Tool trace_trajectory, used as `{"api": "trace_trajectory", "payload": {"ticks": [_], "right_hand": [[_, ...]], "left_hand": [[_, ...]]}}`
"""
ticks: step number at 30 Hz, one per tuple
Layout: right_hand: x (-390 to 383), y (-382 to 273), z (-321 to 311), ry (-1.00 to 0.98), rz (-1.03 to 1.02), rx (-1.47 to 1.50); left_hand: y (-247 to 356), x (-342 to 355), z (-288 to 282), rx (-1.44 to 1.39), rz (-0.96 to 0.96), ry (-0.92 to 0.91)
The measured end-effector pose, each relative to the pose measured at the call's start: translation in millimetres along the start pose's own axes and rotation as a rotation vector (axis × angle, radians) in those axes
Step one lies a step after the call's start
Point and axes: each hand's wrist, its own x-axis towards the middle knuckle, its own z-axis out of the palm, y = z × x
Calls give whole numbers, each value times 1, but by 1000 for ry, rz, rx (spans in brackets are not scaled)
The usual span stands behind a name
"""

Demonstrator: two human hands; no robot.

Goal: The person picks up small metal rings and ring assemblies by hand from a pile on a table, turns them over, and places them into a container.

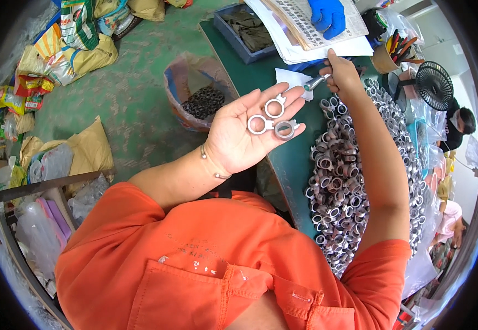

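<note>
My left hand (pixel 242 129) is palm up with its fingers stretched out. Three small metal rings with lugs lie across its fingers: a pale ring (pixel 274 116), another pale ring (pixel 251 131) and a darker grey ring (pixel 284 136). Past its fingertips, my right hand (pixel 344 77) is closed on a short metal cylinder-shaped tool (pixel 316 82), held near a white paper (pixel 292 78) on the green table (pixel 233 61). What kind of tool it is cannot be made out. Beneath my right forearm spreads a large heap of similar metal rings (pixel 338 176).
A sack of dark rings (pixel 181 113) stands left of the table. On the table are a blue-grey bin (pixel 248 54), stacked papers (pixel 354 48) with a blue glove (pixel 328 16) on top, a tool holder (pixel 383 59) and a black fan (pixel 434 86). Other people (pixel 460 124) sit at the right.
</note>
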Motion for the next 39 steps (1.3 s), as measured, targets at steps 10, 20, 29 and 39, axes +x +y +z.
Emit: {"api": "trace_trajectory", "payload": {"ticks": [10, 20, 29, 39], "right_hand": [[19, 3, -84, 212, -477, -1122], [25, 38, -62, 30, -837, -1529], [-9, -8, -78, 159, -1506, -1138], [-39, -66, -17, 511, -1623, -806]], "left_hand": [[7, 3, -8, 66, -11, 95], [-33, 52, -74, 103, 55, 228], [25, -30, -99, 1158, -625, -110], [-80, -33, -186, 2541, -390, -391]]}}
